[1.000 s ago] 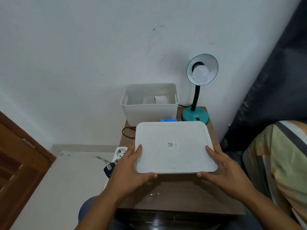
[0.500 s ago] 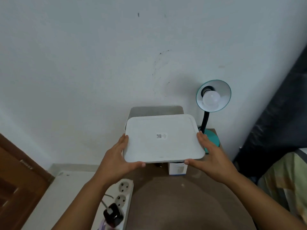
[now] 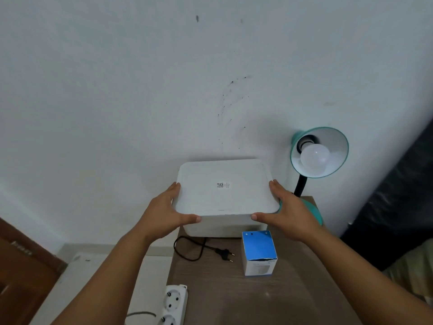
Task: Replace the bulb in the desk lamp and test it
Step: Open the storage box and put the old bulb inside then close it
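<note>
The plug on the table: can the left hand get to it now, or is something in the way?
Probably yes. The plug lies bare on the table, just below the left hand; nothing covers it. But both hands hold the lid, so the left must let go first.

Teal desk lamp point(image 3: 319, 153) at table's far right corner, black gooseneck upright, shade tilted toward camera; white bulb point(image 3: 314, 157) seated in socket, unlit; black plug point(image 3: 226, 254) lying loose on tabletop; blue-and-white bulb box point(image 3: 259, 253) upright nearby.

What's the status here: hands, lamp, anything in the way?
Left hand and right hand both grip the white lid, seated on its bin. Lamp has bulb fitted, unlit. Plug lies loose on table. Nothing blocks the lamp.
</note>
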Demonstrator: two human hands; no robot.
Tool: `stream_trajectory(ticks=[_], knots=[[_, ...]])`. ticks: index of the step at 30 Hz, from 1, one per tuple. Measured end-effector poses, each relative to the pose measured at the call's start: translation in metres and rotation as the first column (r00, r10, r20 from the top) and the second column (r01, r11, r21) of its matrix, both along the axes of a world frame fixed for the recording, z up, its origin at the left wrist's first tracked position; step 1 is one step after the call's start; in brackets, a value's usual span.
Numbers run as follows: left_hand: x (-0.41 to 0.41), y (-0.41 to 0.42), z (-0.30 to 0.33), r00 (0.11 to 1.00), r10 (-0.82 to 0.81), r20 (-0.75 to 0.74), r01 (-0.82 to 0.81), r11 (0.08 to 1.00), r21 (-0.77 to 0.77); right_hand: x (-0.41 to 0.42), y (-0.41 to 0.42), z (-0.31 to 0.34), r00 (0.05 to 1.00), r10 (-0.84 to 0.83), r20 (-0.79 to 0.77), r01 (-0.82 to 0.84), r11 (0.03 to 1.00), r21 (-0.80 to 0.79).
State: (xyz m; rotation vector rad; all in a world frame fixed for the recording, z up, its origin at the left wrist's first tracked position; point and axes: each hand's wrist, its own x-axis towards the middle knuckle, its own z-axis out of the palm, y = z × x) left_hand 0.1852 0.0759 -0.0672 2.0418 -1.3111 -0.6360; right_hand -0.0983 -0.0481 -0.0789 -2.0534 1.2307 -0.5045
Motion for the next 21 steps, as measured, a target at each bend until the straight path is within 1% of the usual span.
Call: stream_trajectory(ticks=[4, 10, 15, 21], knots=[[0.006, -0.009, -0.006, 1.0, 0.002, -0.023, -0.002, 1.0, -0.009, 0.005, -0.008, -0.004, 1.0, -0.004, 0.018, 0.004, 1.0, 0.015], [0.014, -0.013, -0.008, 0.998, -0.012, -0.06, 0.013, 0.999, 0.03, 0.006, -0.011, -0.009, 0.999, -0.015, 0.028, 0.015, 1.0, 0.02], [0.016, -0.012, -0.009, 0.996, -0.006, -0.085, 0.009, 0.999, 0.038, 0.011, -0.009, -0.005, 1.0, -0.008, -0.011, 0.008, 1.0, 0.004], [0.014, -0.015, -0.006, 0.998, -0.021, -0.051, 0.024, 0.998, 0.05, 0.006, -0.011, 0.0, 0.998, -0.008, -0.058, 0.009, 1.0, 0.012]])
